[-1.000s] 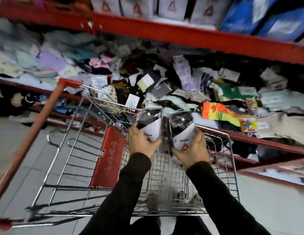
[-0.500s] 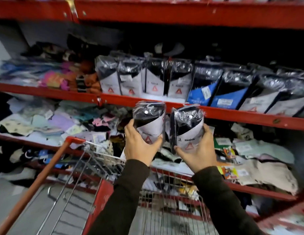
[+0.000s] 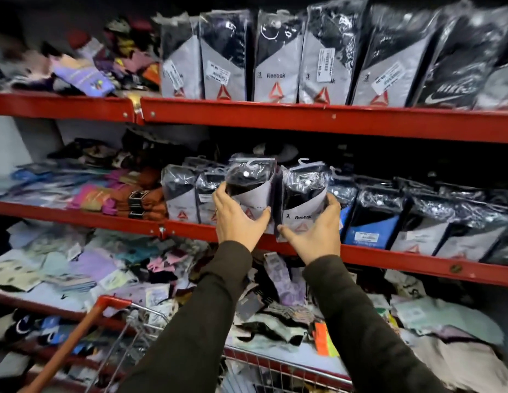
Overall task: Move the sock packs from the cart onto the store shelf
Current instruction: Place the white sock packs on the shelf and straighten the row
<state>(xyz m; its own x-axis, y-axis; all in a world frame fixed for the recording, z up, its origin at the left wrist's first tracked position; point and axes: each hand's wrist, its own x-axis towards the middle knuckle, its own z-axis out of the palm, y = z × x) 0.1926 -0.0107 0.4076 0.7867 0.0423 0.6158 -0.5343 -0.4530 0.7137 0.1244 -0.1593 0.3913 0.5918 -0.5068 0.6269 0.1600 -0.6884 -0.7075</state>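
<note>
I hold two sock packs upright side by side at the middle shelf (image 3: 389, 258), my left hand (image 3: 238, 222) gripping one pack (image 3: 251, 182), my right hand (image 3: 315, 236) gripping the other (image 3: 302, 194), above the cart (image 3: 111, 321).

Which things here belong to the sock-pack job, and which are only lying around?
Job:
- left hand holding a sock pack
- right hand holding a second pack
- middle shelf
- cart

Lying around:
- loose socks
- Nike pack
</note>
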